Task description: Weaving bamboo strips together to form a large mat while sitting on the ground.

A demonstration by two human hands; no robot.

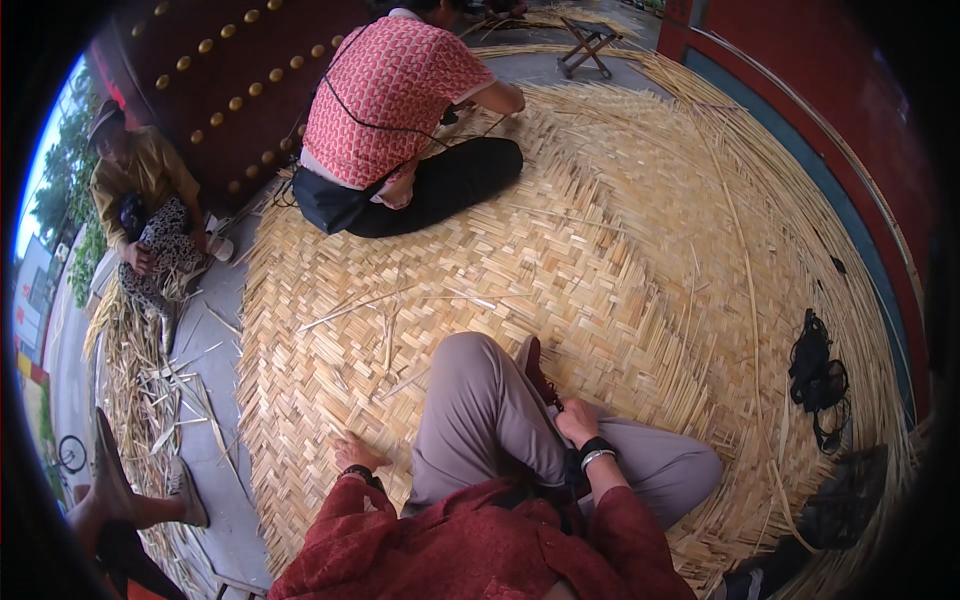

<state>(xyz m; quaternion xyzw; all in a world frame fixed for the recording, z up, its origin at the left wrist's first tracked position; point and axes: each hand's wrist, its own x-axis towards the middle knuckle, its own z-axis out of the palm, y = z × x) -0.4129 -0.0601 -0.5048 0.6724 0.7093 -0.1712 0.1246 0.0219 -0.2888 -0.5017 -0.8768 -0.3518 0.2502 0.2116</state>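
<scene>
Woven mat (pixel 310 400), one, pale straw colour, herringbone pattern: spread on the ground under you and reaching well ahead and to your right; its long axis you cannot fix through the bent view. Left hand (pixel 360 455), one: palm down on the mat near its left edge, fingers spread, grasping nothing you can see. Right hand (pixel 577 422), one: fingers curled in beside your crossed legs, close to your dark red shoe (pixel 538 372); whether it grips anything, you cannot tell. Loose strips (pixel 388 335), several: lying on the weave ahead of your left hand, one pointing roughly away from you, others slantwise; of your two hands, the left is nearer, with your raised knee (pixel 470 365) between them and the right. Co-worker (pixel 390 100), one: seated on the mat beyond the strips, back toward you.
</scene>
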